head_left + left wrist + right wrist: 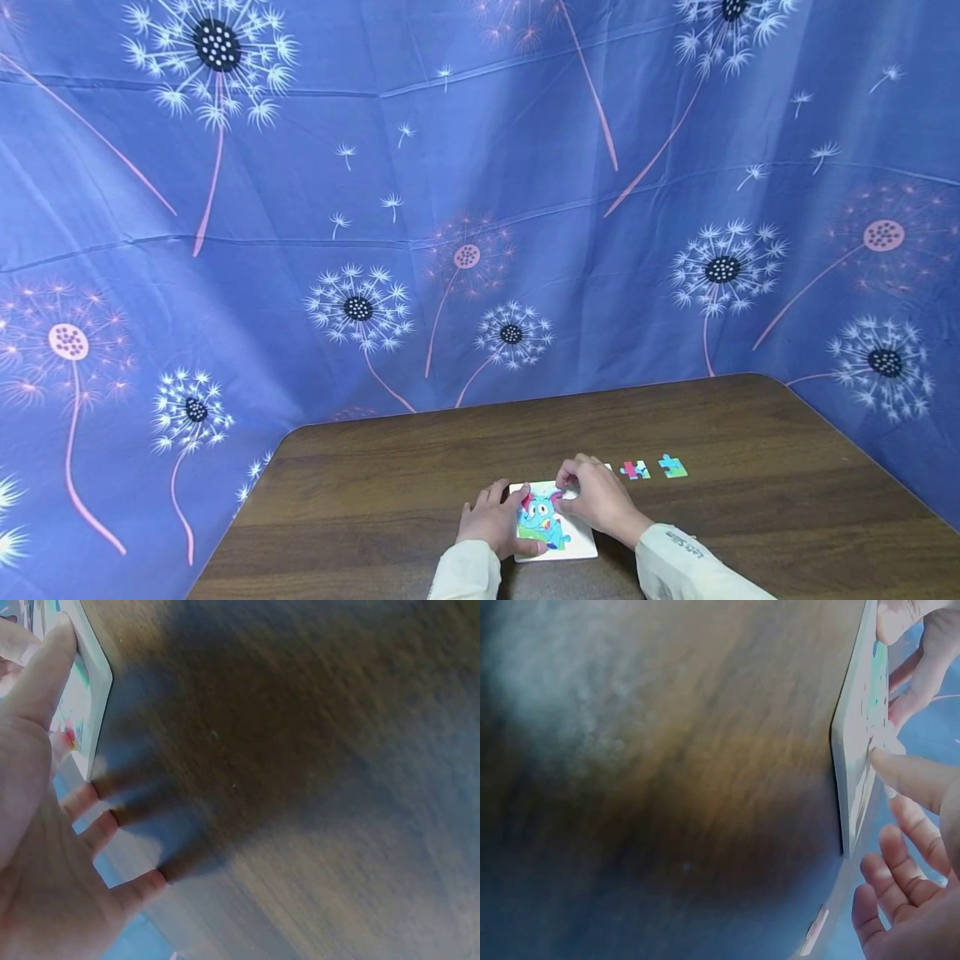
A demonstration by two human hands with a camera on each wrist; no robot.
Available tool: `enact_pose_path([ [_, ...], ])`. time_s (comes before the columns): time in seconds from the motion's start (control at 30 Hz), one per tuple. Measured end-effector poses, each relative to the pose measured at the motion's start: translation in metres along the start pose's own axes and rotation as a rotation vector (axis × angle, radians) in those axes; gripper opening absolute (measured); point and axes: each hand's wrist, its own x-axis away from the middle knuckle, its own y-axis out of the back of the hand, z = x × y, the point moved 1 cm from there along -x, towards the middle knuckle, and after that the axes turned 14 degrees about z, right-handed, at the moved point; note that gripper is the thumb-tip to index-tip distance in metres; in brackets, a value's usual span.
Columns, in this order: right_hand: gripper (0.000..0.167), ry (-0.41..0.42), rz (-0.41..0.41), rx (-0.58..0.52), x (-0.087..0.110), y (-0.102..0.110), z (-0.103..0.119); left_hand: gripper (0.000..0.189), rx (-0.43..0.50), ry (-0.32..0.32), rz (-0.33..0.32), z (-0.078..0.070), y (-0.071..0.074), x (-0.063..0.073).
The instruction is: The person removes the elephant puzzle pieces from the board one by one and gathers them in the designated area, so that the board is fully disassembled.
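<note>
A white puzzle board (585,547) lies near the table's front edge, bearing joined pieces that show a blue elephant (542,518). My left hand (487,523) steadies its left side: the thumb rests on the picture's lower part and another fingertip touches near the top left corner. In the left wrist view, the other fingers (139,889) spread straight onto the tabletop. My right hand (600,497) pinches a whitish puzzle piece (568,493) between thumb and forefinger over the board's upper right, beside the elephant's ear. The right hand covers much of that piece.
Two loose puzzle pieces lie right of the board: a red and white one (635,470) and a blue and green one (672,466). Part of another pale piece (608,467) peeks out behind my right hand. A blue dandelion-print cloth (420,208) hangs behind the brown table (360,500).
</note>
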Motion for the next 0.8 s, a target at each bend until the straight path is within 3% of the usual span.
enact_pose_path([
  [0.23, 0.036, 0.019, 0.034, -0.038, -0.0026, 0.0004, -0.0007, 0.080, 0.026, -0.007, 0.009, 0.0001, 0.0011, 0.0001],
  [0.53, 0.011, 0.102, 0.045, -0.125, -0.0024, 0.0045, -0.0069, 0.080, 0.087, -0.006, 0.023, -0.0010, 0.0036, -0.0001],
  [0.8, 0.012, 0.086, 0.064, -0.150, -0.0037, 0.0036, -0.0095, 0.078, 0.134, 0.000, 0.033, -0.0021, 0.0035, -0.0003],
])
